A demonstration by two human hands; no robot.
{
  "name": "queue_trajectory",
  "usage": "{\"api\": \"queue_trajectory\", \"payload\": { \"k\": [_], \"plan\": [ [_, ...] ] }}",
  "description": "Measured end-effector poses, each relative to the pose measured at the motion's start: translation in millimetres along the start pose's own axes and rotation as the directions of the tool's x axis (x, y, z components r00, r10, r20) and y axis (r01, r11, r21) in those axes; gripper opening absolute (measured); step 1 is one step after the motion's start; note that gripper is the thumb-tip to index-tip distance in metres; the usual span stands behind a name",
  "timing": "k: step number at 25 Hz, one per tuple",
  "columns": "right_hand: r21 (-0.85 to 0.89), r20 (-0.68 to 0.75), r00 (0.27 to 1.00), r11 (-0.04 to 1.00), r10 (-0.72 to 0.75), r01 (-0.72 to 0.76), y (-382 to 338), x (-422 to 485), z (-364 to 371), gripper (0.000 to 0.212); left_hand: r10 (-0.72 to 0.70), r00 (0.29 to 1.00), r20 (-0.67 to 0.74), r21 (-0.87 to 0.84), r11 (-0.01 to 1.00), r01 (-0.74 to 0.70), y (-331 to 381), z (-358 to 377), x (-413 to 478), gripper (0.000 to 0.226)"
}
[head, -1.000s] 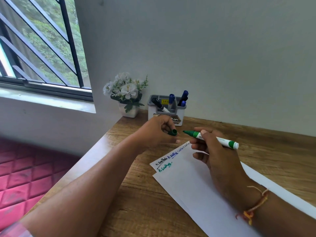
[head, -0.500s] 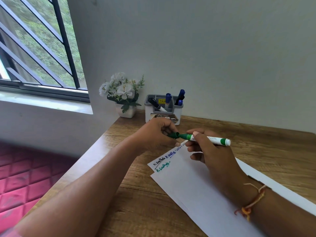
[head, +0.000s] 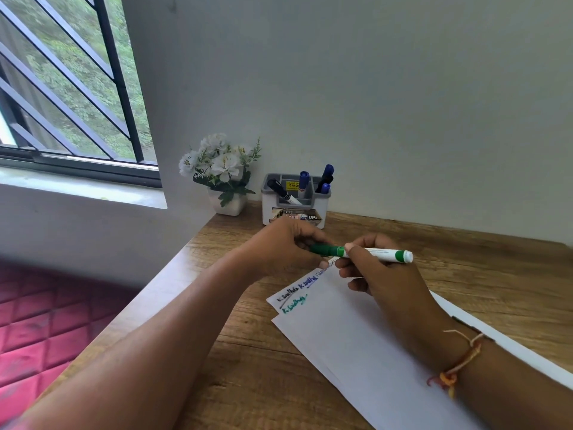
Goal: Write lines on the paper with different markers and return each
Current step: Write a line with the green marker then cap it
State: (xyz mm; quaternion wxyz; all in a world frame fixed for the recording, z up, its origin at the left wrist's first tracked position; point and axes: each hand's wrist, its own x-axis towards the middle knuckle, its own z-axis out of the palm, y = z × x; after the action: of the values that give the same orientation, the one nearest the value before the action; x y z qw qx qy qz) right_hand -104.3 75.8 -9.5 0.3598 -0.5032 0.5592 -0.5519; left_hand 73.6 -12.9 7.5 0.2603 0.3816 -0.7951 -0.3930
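The paper point(head: 356, 346) lies flat on the bench point(head: 465, 274), with written lines at its far corner. Above it, the right hand point(head: 390, 283) grips the green marker point(head: 381, 252) at mid-barrel. The left hand point(head: 276, 246) pinches the green cap point(head: 325, 250) at the tip end. The cap appears seated, though fingers hide the joint. The marker is likely light, rigid and smooth, so hold it by the barrel, not the cap. Beyond stands the holder point(head: 268, 209) with the other markers point(head: 304, 180).

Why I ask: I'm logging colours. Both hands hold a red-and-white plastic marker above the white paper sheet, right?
No, it is green, not red: the head view shows both the left hand and the right hand holding a green-and-white plastic marker above the white paper sheet.
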Motion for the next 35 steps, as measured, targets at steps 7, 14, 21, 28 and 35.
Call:
{"api": "queue_trajectory", "payload": {
  "k": [7, 14, 21, 28, 35],
  "plan": [
    [0.268, 0.004, 1.000, 0.963, 0.025, -0.025, -1, 6, -10, 0.013, 0.032, 0.996, -0.078, -0.194, 0.980, -0.047, 1, -1, -2, 0.026],
    [0.294, 0.066, 0.997, 0.956, -0.032, 0.011, 1, 11, -13, 0.028, 0.047, 0.995, -0.083, -0.310, 0.948, -0.071, 2, -1, -4, 0.021],
    [0.231, 0.166, 0.986, 0.973, -0.035, -0.005, -4, 12, -18, 0.015, 0.009, 0.994, -0.111, -0.362, 0.931, -0.049, -3, 1, -4, 0.025],
    [-0.031, 0.381, 0.915, 0.991, 0.132, -0.130, -25, 12, -33, 0.033, -0.004, 0.990, -0.138, -0.397, 0.917, -0.052, -6, -8, -5, 0.032],
    [-0.360, 0.333, 0.932, 0.933, 0.142, -0.013, -43, 34, -19, 0.020, 0.031, 0.985, -0.172, -0.475, 0.873, -0.111, -6, -8, 1, 0.043]
  ]
}}
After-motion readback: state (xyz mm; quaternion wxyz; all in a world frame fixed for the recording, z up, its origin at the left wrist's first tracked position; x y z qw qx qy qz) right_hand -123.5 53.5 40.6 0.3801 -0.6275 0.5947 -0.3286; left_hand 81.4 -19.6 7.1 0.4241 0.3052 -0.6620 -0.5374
